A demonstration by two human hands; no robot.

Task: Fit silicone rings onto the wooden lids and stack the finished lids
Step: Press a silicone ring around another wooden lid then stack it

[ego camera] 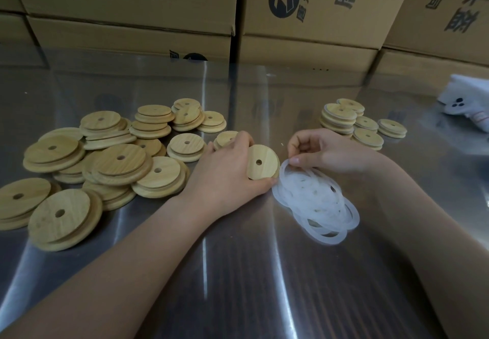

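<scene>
My left hand [227, 169] grips a round wooden lid [262, 161] with a centre hole, held tilted on edge just above the steel table. My right hand [320, 150] pinches the top edge of a translucent white silicone ring [287, 170] right beside that lid. That ring belongs to a loose heap of several silicone rings [320, 203] lying in front of my right hand. A big pile of bare wooden lids [111, 164] spreads over the left of the table. A small group of stacked lids [341, 117] with white rims sits at the back right.
The shiny steel table [238, 272] runs to the near edge. Cardboard boxes [304, 21] with dark print wall off the back. A white crumpled bag or cloth [468, 100] lies at the far right edge.
</scene>
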